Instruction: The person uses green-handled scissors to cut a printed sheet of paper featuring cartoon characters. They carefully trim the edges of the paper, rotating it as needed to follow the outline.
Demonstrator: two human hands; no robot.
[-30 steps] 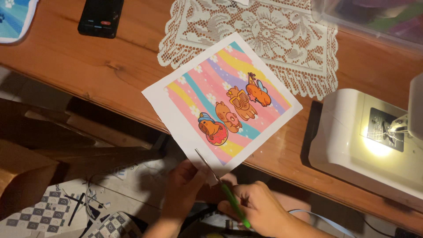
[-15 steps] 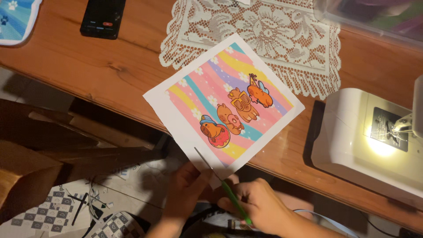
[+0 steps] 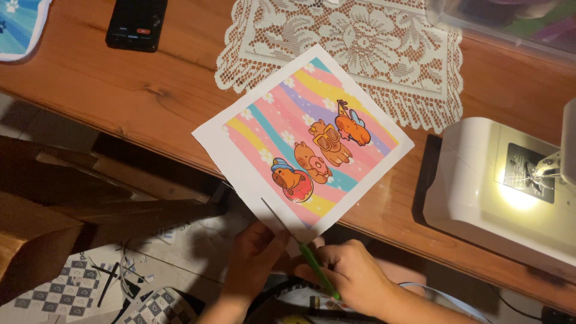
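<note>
A white sheet (image 3: 252, 162) printed with rainbow stripes and three orange cartoon animals lies tilted over the front edge of a wooden table (image 3: 120, 84). My left hand (image 3: 255, 261) pinches the sheet's near corner from below. My right hand (image 3: 354, 279) grips green-handled scissors (image 3: 300, 246), whose thin blades reach up onto the sheet's lower white margin.
A white lace doily (image 3: 360, 42) lies behind the sheet. A black phone (image 3: 137, 23) sits at the back left beside a blue cloth (image 3: 18, 27). A white sewing machine (image 3: 504, 186) with its lamp lit stands at right. Paper scraps (image 3: 90, 282) litter the floor below.
The view has drifted slightly. The scissor blades sit a little further into the sheet's lower margin, and both hands stay at the near corner.
</note>
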